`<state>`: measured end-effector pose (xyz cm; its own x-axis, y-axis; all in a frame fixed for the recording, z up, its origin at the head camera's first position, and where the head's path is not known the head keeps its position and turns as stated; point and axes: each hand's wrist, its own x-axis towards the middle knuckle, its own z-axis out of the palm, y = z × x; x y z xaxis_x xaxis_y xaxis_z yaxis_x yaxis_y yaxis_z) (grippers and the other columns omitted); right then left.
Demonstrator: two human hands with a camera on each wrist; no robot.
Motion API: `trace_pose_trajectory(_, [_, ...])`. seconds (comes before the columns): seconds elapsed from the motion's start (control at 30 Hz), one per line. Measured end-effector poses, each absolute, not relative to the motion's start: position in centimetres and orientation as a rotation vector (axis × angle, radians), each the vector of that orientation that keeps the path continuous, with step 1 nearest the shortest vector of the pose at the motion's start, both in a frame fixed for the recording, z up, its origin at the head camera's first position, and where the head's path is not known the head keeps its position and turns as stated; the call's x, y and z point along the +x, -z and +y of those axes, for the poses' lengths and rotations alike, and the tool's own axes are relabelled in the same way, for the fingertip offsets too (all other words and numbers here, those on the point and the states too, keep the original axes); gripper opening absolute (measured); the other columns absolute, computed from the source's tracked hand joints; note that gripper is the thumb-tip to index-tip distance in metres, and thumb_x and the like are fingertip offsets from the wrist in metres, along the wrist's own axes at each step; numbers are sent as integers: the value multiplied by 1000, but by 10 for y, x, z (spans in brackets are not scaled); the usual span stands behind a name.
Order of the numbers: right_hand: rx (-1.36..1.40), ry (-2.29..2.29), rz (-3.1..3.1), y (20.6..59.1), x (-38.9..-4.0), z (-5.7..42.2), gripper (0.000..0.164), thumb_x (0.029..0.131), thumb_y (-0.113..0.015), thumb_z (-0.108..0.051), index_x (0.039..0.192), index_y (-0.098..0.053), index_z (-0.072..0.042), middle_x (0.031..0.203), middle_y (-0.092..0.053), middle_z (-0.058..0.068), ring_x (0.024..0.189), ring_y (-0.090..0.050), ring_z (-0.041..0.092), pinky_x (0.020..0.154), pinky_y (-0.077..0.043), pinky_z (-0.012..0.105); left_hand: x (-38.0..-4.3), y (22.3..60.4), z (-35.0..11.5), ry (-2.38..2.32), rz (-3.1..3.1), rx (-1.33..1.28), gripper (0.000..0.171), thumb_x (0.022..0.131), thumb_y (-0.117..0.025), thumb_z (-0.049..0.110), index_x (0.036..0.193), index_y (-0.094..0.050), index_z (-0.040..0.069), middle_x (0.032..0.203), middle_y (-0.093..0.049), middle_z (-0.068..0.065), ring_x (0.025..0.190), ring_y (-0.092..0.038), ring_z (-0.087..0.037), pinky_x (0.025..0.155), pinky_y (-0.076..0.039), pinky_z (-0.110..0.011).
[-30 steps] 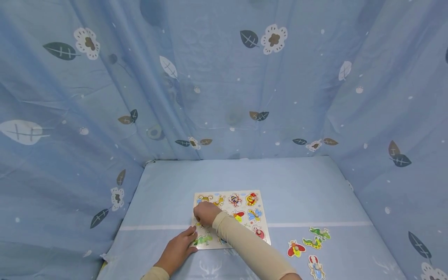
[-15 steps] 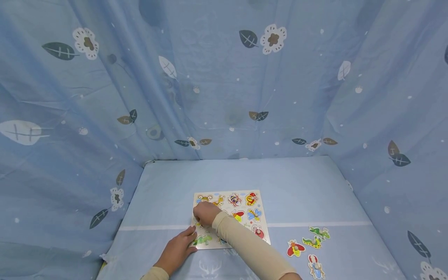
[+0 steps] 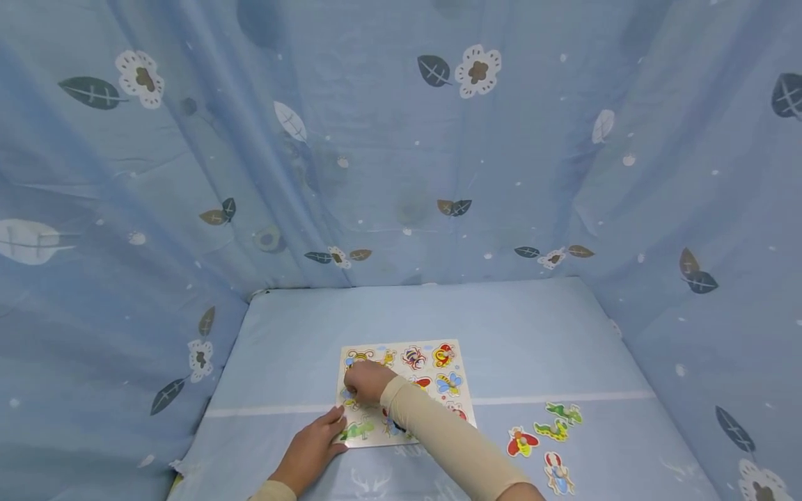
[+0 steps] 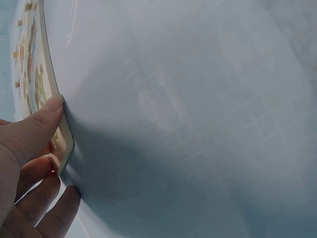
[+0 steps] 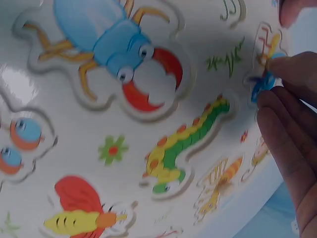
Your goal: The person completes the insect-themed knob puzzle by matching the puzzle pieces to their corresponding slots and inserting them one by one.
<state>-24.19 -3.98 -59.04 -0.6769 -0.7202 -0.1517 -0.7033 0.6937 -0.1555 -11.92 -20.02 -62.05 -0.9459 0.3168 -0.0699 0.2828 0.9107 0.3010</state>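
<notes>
A wooden puzzle board point(image 3: 376, 440) with colourful insects lies on the table. My left hand point(image 3: 310, 452) holds its near left corner; in the left wrist view the thumb point(image 4: 47, 111) rests on one edge and the other fingers are around the corner. My right hand point(image 3: 370, 381) reaches over the board's left side. In the right wrist view, its thumb and finger pinch a small blue and yellow insect piece point(image 5: 270, 79) at its slot. Nearby on the board are recesses showing a blue beetle point(image 5: 111, 47) and a green and yellow caterpillar point(image 5: 173, 144).
Right of the board lie several loose pieces: a red and yellow winged insect point(image 3: 522, 442), a caterpillar point(image 3: 551, 430), a green insect point(image 3: 564, 412) and a blue beetle with red pincers point(image 3: 558, 474). Blue patterned curtains point(image 3: 401, 174) surround the table point(image 3: 501, 327).
The head view has shifted slightly, so everything appears a little further left. My right hand has shifted only slightly over the board; my left hand stays at the corner.
</notes>
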Motion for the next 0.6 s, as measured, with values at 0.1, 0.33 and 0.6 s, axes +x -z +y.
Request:
trace_pose_trajectory(0.1, [-1159, 163, 2685, 588, -247, -28, 23, 87, -81, -13, 73, -66, -22, 67, -53, -14, 59, -36, 3, 52, -31, 18, -118, 619, -199, -452, 2949, 448, 55, 80, -86, 30, 128, -72, 6, 147, -63, -11, 132, -63, -31, 104, -59, -49])
trace_pose_trajectory(0.33, [-1093, 310, 2675, 572, -256, 19, 10, 89, -76, -7, 83, -73, -15, 72, -55, -11, 61, -35, 3, 56, -29, 18, -119, 618, -197, -447, 2931, 407, 56, 81, -85, 32, 128, -72, 6, 147, -62, -10, 134, -62, -30, 107, -57, -49])
trace_pose_trajectory(0.6, [-1062, 387, 2660, 558, -248, 86, 22, 88, -81, -7, 75, -64, -9, 67, -45, -7, 62, -32, 5, 58, -29, 21, -119, 620, -197, -471, 2940, 396, 57, 79, -86, 31, 128, -71, 6, 148, -62, -11, 134, -61, -31, 108, -57, -50])
